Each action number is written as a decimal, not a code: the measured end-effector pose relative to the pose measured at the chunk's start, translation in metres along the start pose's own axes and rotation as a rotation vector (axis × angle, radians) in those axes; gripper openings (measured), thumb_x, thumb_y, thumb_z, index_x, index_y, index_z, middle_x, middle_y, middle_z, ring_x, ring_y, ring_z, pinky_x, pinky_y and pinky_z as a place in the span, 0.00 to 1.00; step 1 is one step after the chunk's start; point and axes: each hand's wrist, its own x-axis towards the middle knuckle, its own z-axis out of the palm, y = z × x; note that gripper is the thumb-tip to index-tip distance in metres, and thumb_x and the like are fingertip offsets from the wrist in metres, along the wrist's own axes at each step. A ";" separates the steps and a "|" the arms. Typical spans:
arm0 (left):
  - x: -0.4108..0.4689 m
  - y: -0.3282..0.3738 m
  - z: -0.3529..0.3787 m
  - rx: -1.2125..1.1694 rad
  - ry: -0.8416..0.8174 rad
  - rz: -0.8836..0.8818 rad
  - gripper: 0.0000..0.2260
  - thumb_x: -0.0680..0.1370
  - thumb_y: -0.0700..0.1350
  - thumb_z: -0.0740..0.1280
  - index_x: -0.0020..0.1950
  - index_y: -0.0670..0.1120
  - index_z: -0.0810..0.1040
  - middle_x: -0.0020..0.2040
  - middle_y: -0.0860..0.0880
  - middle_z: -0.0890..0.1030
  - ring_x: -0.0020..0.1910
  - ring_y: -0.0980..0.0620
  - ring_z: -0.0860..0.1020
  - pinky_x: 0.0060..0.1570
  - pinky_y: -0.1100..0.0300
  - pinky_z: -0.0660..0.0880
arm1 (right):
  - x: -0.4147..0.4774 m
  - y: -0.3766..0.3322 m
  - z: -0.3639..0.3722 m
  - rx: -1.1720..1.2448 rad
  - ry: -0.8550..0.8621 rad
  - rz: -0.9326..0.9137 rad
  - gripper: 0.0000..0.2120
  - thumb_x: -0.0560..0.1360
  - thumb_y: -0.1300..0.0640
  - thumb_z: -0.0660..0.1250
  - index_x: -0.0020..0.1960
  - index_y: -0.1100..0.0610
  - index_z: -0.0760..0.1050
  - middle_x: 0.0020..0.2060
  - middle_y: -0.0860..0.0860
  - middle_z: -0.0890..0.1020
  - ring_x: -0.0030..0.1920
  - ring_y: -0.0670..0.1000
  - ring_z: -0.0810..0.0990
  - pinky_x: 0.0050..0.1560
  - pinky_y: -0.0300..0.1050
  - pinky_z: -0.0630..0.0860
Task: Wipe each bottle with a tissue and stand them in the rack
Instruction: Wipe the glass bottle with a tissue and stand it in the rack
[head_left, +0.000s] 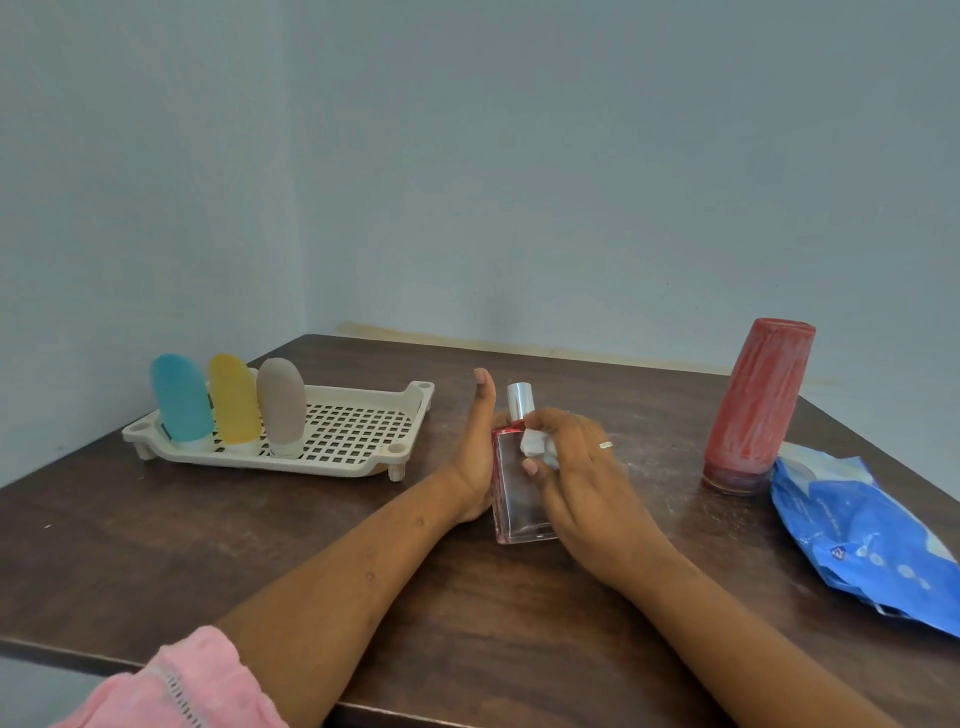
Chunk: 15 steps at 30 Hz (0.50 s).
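A clear rectangular glass bottle with a silver cap and red trim is upright at the table's middle. My left hand holds it from the left side, thumb raised. My right hand presses a crumpled white tissue against the bottle's upper front. A cream perforated rack sits at the left, with a blue bottle, a yellow bottle and a grey-brown bottle standing cap-down in a row along its left end. A tall red bottle stands cap-down at the right.
A blue tissue pack lies at the right edge of the dark wooden table, touching the red bottle's base. Grey-blue walls close in behind and to the left. The table's front edge runs just below my forearms.
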 end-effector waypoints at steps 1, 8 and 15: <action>0.000 -0.001 0.000 0.005 0.001 -0.007 0.37 0.73 0.71 0.42 0.43 0.41 0.76 0.33 0.47 0.82 0.33 0.52 0.81 0.37 0.60 0.78 | 0.000 -0.001 0.000 0.006 -0.003 -0.010 0.15 0.79 0.57 0.59 0.63 0.46 0.60 0.53 0.40 0.65 0.54 0.35 0.63 0.52 0.25 0.63; 0.000 0.002 0.000 -0.172 -0.039 -0.097 0.43 0.64 0.76 0.52 0.50 0.38 0.78 0.40 0.43 0.81 0.42 0.48 0.80 0.45 0.58 0.79 | 0.013 -0.018 0.012 -0.118 -0.021 -0.123 0.16 0.77 0.57 0.61 0.64 0.52 0.65 0.54 0.50 0.74 0.54 0.47 0.72 0.55 0.45 0.73; 0.001 0.001 -0.005 -0.052 -0.022 -0.003 0.45 0.65 0.75 0.46 0.50 0.37 0.80 0.43 0.39 0.81 0.44 0.45 0.81 0.50 0.52 0.78 | 0.006 -0.009 0.004 0.020 -0.112 -0.100 0.17 0.79 0.59 0.56 0.63 0.43 0.61 0.57 0.47 0.77 0.48 0.43 0.77 0.47 0.34 0.73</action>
